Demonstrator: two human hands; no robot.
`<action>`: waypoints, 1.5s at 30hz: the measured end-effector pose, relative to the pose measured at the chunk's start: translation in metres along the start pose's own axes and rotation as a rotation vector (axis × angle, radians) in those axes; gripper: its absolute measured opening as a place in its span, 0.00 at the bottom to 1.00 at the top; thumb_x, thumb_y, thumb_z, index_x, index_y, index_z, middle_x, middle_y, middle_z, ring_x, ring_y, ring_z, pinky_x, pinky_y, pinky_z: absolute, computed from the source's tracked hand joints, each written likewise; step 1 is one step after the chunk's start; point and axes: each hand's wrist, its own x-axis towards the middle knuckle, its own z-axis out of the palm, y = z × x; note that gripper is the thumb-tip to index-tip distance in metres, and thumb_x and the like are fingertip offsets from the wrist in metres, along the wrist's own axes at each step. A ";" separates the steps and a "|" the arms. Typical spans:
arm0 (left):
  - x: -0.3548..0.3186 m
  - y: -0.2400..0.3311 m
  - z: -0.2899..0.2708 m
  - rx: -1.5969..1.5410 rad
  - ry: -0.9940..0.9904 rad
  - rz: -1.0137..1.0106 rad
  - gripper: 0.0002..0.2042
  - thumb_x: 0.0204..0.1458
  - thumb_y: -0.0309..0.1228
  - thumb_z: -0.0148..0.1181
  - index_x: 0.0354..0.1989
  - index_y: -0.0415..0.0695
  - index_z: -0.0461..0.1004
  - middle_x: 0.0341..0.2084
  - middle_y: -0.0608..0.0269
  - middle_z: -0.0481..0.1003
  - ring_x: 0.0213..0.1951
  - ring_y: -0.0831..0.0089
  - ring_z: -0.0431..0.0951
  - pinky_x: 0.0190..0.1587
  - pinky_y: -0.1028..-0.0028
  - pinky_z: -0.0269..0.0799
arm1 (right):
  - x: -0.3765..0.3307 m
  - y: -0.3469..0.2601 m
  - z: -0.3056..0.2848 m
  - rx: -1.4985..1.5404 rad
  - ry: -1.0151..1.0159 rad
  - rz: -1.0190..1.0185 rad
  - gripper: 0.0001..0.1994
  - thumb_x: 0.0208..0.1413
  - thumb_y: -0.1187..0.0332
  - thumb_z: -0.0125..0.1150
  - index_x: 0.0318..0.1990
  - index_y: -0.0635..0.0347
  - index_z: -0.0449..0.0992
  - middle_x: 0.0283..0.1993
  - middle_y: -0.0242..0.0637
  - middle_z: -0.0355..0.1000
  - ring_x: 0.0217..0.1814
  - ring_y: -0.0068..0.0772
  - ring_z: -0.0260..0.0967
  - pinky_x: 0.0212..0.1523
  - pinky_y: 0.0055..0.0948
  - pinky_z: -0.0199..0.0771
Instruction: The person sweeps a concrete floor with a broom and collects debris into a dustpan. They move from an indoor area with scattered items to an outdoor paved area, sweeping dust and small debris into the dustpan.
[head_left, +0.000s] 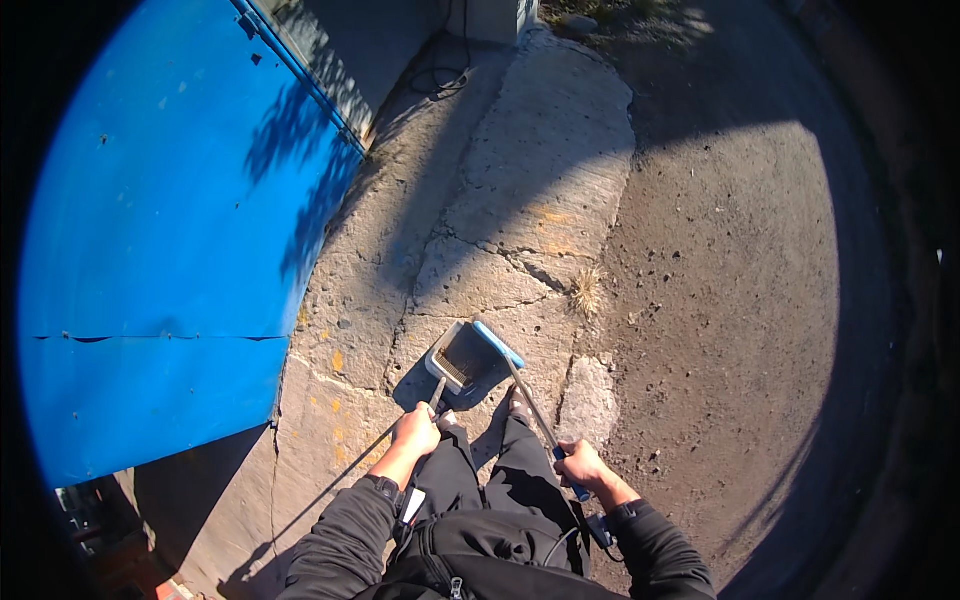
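Note:
My left hand [416, 431] is closed around the handle of a long-handled dustpan [437, 357]. The pan is grey with a pale rim, and some brownish dirt seems to lie in it. My right hand [580, 464] grips the blue end of a broom's long handle. The broom's light-blue head [499, 344] is just to the right of the dustpan, close by its side. Both tools are in front of my shoes, over the cracked concrete. Whether the pan touches the ground I cannot tell.
A big blue metal gate [180, 260] stands along the left. Cracked concrete [480, 270] runs ahead, with a dry grass tuft [585, 293] at its right edge. Gravelly dirt [730, 300] lies to the right. A dark cable [440, 82] is on the ground at the far end.

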 end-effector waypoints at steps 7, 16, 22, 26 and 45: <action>-0.005 -0.025 -0.003 -0.027 0.074 0.039 0.12 0.55 0.28 0.64 0.46 0.46 0.73 0.40 0.43 0.83 0.47 0.44 0.84 0.52 0.53 0.79 | -0.067 -0.018 -0.007 -0.053 -0.130 -0.048 0.23 0.53 0.77 0.64 0.59 0.69 0.79 0.28 0.33 0.78 0.22 0.23 0.74 0.26 0.28 0.76; -0.033 -0.096 0.003 -0.355 0.166 -0.083 0.13 0.57 0.31 0.68 0.48 0.47 0.73 0.38 0.46 0.82 0.46 0.46 0.84 0.49 0.56 0.78 | -0.069 -0.035 -0.048 0.162 0.074 -0.087 0.35 0.57 0.78 0.66 0.73 0.67 0.66 0.31 0.38 0.78 0.22 0.25 0.72 0.24 0.29 0.73; -0.040 -0.096 -0.008 -0.313 0.161 -0.116 0.13 0.57 0.31 0.67 0.47 0.47 0.72 0.39 0.46 0.82 0.46 0.44 0.83 0.49 0.54 0.77 | 0.021 -0.050 -0.021 0.211 0.277 -0.104 0.23 0.55 0.80 0.64 0.60 0.68 0.77 0.29 0.38 0.75 0.20 0.29 0.71 0.21 0.32 0.73; -0.026 -0.089 -0.003 -0.249 0.129 -0.157 0.12 0.57 0.33 0.65 0.47 0.48 0.72 0.41 0.45 0.82 0.47 0.42 0.82 0.49 0.52 0.77 | 0.077 -0.050 0.025 0.108 0.198 -0.108 0.04 0.53 0.81 0.55 0.35 0.70 0.76 0.26 0.42 0.75 0.21 0.37 0.75 0.21 0.33 0.76; -0.055 -0.174 0.023 -0.584 0.315 -0.118 0.10 0.58 0.25 0.66 0.46 0.43 0.74 0.35 0.54 0.80 0.42 0.59 0.83 0.46 0.63 0.77 | -0.042 -0.068 0.015 -0.203 0.069 -0.134 0.32 0.53 0.75 0.63 0.69 0.70 0.70 0.26 0.35 0.75 0.21 0.26 0.74 0.25 0.30 0.76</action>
